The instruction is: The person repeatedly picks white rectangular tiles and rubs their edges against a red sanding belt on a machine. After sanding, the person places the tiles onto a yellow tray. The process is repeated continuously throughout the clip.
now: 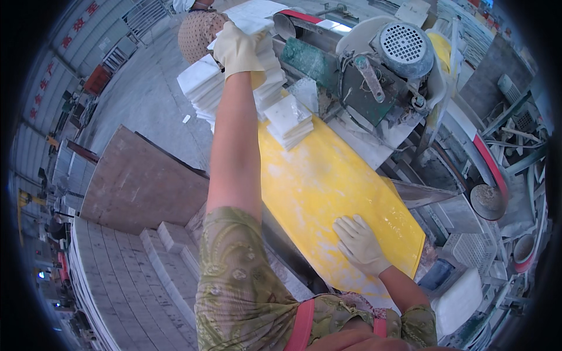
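My left hand (237,51), in a pale glove, reaches far forward over stacks of white stone tiles (202,81). Its fingers bend over a tile at the top of a stack, their tips partly hidden. On a yellow sheet-covered table (328,175), dusted with white powder, my gloved right hand (358,243) lies flat with fingers stretched out, holding nothing. A shorter pile of white tiles (288,120) sits at the table's far end, near the taller stacks.
To the right stands a machine with a round grilled motor (407,50) and loose cables. A brown board (143,181) leans at left above grey stone slabs (111,275). A white plastic container (459,301) is at lower right. Another person (199,36) is beyond the stacks.
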Action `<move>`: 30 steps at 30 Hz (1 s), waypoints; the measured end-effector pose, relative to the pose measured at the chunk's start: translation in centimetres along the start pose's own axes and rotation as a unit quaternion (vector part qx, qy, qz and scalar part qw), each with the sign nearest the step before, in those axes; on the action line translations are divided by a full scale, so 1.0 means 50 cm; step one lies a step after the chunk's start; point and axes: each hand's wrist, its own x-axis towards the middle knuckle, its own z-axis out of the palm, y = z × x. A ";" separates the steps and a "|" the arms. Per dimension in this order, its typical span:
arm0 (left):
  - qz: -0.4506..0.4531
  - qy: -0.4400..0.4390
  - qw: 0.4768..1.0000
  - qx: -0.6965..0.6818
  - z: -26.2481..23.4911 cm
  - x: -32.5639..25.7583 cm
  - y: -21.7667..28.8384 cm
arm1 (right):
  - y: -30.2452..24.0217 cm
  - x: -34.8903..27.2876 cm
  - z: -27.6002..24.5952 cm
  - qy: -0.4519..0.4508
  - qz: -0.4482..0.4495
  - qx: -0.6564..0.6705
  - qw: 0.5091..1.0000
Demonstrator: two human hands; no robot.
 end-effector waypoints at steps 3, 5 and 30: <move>-0.011 0.004 1.000 -0.015 0.004 -0.003 0.001 | 0.002 -0.002 0.005 0.003 0.002 0.000 1.000; -0.023 -0.002 0.999 -0.026 0.006 -0.004 0.000 | 0.002 -0.004 0.008 0.003 0.001 -0.006 1.000; -0.152 -0.119 0.944 -0.268 0.011 0.095 -0.043 | 0.014 -0.002 0.015 -0.006 0.001 -0.002 1.000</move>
